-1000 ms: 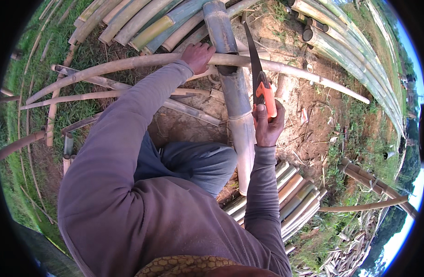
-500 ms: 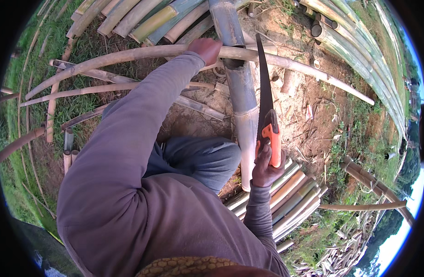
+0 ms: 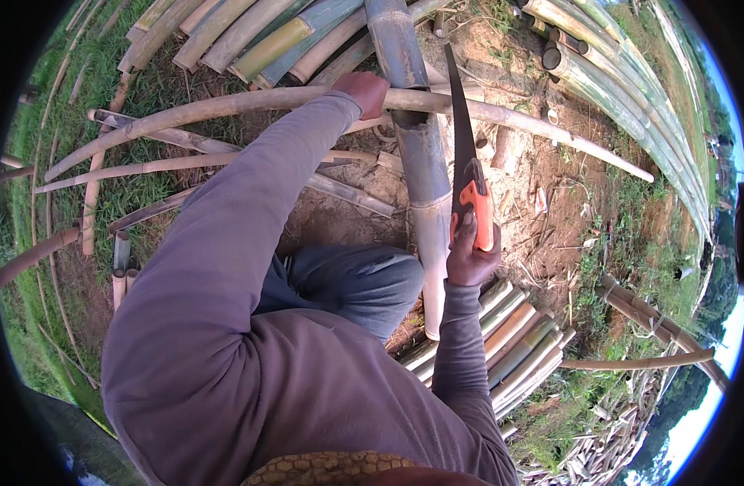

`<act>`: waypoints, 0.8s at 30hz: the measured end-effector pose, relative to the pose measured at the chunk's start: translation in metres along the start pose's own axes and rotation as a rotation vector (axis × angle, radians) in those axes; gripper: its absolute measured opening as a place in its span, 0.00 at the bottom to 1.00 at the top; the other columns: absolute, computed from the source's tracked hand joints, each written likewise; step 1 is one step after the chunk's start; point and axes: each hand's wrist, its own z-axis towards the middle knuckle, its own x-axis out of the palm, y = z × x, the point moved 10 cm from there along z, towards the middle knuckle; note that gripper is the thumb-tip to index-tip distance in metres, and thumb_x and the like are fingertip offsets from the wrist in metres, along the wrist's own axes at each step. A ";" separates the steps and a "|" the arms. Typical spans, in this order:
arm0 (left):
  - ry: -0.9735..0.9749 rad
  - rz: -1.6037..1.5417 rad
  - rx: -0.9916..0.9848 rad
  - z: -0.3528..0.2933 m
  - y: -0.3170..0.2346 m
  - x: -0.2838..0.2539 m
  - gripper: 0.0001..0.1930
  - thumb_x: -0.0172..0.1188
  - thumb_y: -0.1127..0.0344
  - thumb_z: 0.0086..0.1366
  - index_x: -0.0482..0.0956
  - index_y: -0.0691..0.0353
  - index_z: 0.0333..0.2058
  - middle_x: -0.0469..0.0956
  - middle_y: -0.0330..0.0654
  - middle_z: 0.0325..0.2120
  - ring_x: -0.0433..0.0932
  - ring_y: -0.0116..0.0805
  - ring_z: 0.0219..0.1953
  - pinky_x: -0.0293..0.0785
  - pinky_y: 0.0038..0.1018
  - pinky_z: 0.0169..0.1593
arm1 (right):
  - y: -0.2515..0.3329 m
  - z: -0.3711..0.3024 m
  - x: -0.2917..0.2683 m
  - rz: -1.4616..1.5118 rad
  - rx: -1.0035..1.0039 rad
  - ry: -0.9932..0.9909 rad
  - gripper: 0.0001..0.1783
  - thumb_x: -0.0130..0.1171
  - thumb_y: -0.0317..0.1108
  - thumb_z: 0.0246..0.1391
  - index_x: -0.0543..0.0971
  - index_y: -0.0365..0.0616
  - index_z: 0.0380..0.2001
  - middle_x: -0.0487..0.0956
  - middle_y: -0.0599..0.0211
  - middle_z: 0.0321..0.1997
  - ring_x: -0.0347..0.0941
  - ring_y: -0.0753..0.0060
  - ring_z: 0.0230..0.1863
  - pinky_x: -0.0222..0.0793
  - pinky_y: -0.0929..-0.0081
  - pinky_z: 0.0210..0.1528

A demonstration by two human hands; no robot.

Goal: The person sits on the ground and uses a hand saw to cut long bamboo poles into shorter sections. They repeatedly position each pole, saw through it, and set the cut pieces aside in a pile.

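Observation:
My left hand is closed round a long, thin bamboo pole, just left of a thick grey-green bamboo trunk. The pole lies crosswise over the trunk, where a dark cut or notch shows beside it. In my right hand is a handsaw with an orange handle, its dark blade pointing away from me. The blade crosses the pole just right of the trunk; from this view I cannot tell how deep its teeth sit. My bent leg in dark trousers rests left of the trunk's near end.
Cut bamboo lengths lie stacked at the far left, with more long green poles at the far right. A bundle of short bamboo pieces is beside my right forearm. Loose sticks lie on the grass at left; split scraps are heaped at lower right.
My right hand and the saw have slid forward, away from my body, along the blade's length. My left hand has stayed on the pole almost unmoved.

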 end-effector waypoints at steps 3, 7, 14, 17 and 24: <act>0.037 0.002 0.020 -0.002 0.001 0.006 0.19 0.66 0.64 0.62 0.86 0.57 0.52 0.87 0.52 0.46 0.87 0.52 0.50 0.83 0.46 0.55 | 0.028 -0.055 -0.045 -0.081 0.092 0.044 0.12 0.62 0.32 0.71 0.76 0.32 0.45 0.81 0.64 0.32 0.76 0.83 0.26 0.81 0.78 0.34; 0.108 -0.015 0.016 0.007 0.000 0.017 0.22 0.68 0.61 0.59 0.85 0.58 0.53 0.88 0.51 0.44 0.87 0.52 0.47 0.83 0.45 0.53 | 0.008 -0.020 -0.012 -0.068 0.016 0.058 0.12 0.62 0.32 0.72 0.75 0.32 0.43 0.78 0.68 0.29 0.73 0.85 0.25 0.83 0.77 0.35; 0.142 -0.051 0.066 0.024 -0.002 0.023 0.24 0.71 0.60 0.56 0.85 0.59 0.53 0.88 0.52 0.44 0.87 0.51 0.47 0.82 0.44 0.53 | -0.023 0.072 0.040 -0.057 -0.085 0.032 0.11 0.65 0.33 0.71 0.79 0.34 0.43 0.79 0.73 0.27 0.75 0.84 0.26 0.74 0.82 0.28; 0.128 -0.075 0.056 0.017 0.012 0.030 0.23 0.72 0.59 0.56 0.87 0.60 0.51 0.88 0.52 0.44 0.87 0.51 0.47 0.83 0.44 0.51 | 0.002 -0.025 -0.027 -0.034 0.081 0.055 0.12 0.63 0.34 0.72 0.77 0.33 0.45 0.77 0.70 0.25 0.73 0.84 0.24 0.79 0.80 0.31; 0.300 -0.141 0.042 0.024 0.003 0.039 0.20 0.71 0.62 0.54 0.87 0.61 0.46 0.88 0.49 0.32 0.87 0.44 0.32 0.83 0.38 0.40 | -0.006 0.002 -0.004 -0.219 -0.013 0.011 0.10 0.62 0.33 0.72 0.76 0.38 0.37 0.75 0.73 0.23 0.70 0.87 0.22 0.73 0.82 0.27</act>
